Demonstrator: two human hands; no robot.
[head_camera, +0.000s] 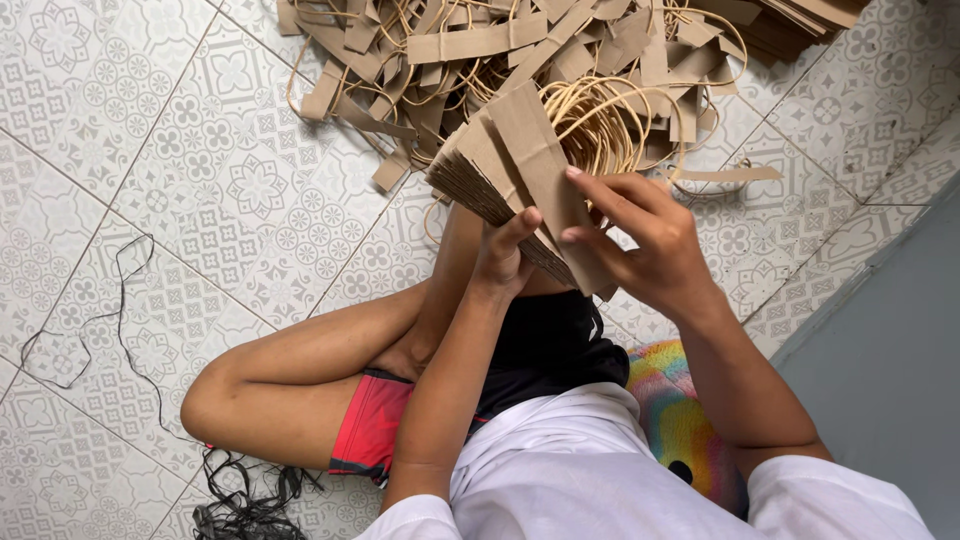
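Right now my left hand clamps stack of folded brown paper pieces from below, stack's long axis slanting up-left to down-right. My right hand, nearer top sheet, fingers half-curled, pinches its right edge. Loose pile of paper strips and cord handles lies beyond on floor.

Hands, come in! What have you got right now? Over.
Left hand and right hand grip a stack of brown card strips. Strip-and-cord pile lies beyond it.

The person wears a white short-sleeved shirt and black shorts with a red panel on the leg at nine o'clock. Forearms, both hands and legs are bare, without rings or watch.
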